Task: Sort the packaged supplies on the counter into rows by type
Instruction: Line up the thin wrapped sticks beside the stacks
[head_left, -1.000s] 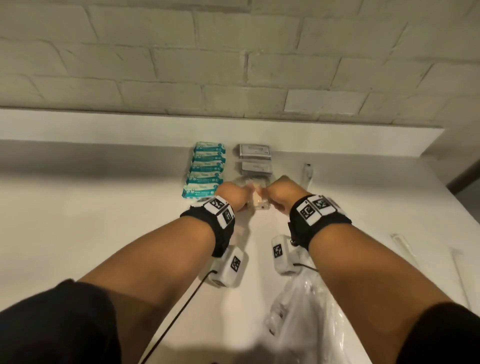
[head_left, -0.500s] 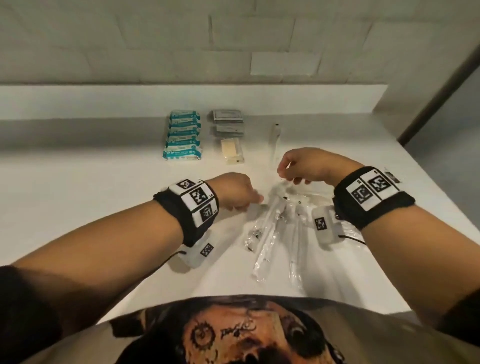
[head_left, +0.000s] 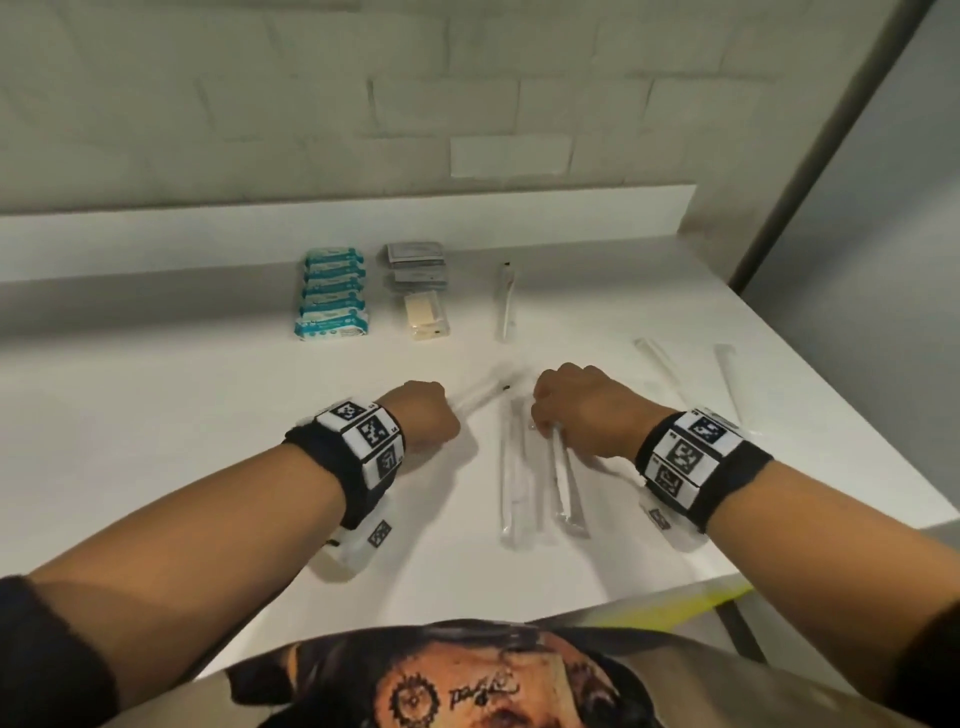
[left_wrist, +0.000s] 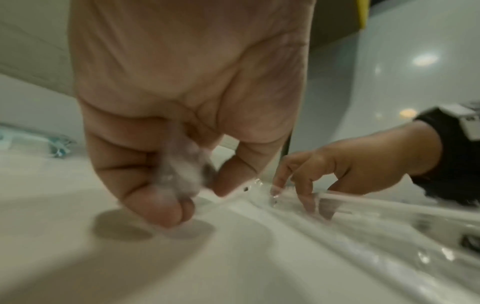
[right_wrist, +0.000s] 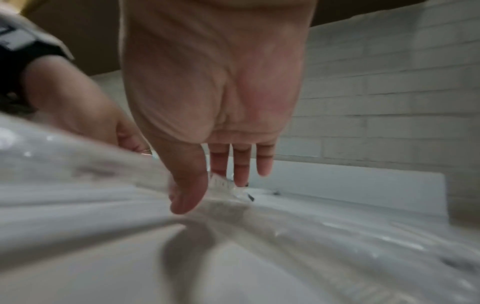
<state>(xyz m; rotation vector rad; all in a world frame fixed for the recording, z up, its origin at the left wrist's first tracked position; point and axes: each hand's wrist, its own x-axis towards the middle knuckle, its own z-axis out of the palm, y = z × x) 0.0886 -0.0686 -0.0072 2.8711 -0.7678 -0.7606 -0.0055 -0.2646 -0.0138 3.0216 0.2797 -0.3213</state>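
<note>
My left hand (head_left: 451, 411) is curled round the end of a long clear-wrapped stick (head_left: 480, 395), seen blurred in its fist (left_wrist: 182, 172) in the left wrist view. Just to the right, my right hand (head_left: 540, 422) pinches another long clear packet (head_left: 563, 467) between thumb and fingers (right_wrist: 241, 164). A third long packet (head_left: 511, 483) lies between the hands. At the back stand a row of teal packets (head_left: 332, 293), a row of grey sachets (head_left: 415, 265) ending in a beige packet (head_left: 426, 314), and one long packet (head_left: 506, 299).
Two more long clear packets (head_left: 660, 358) (head_left: 727, 376) lie near the white counter's right edge (head_left: 883, 467). A raised ledge (head_left: 156, 234) and a brick wall close off the back. The counter's front edge is right at my body.
A second ago both hands were at the beige packet in the back row. They have since come back to the long clear packets near me, and each has taken hold of one.
</note>
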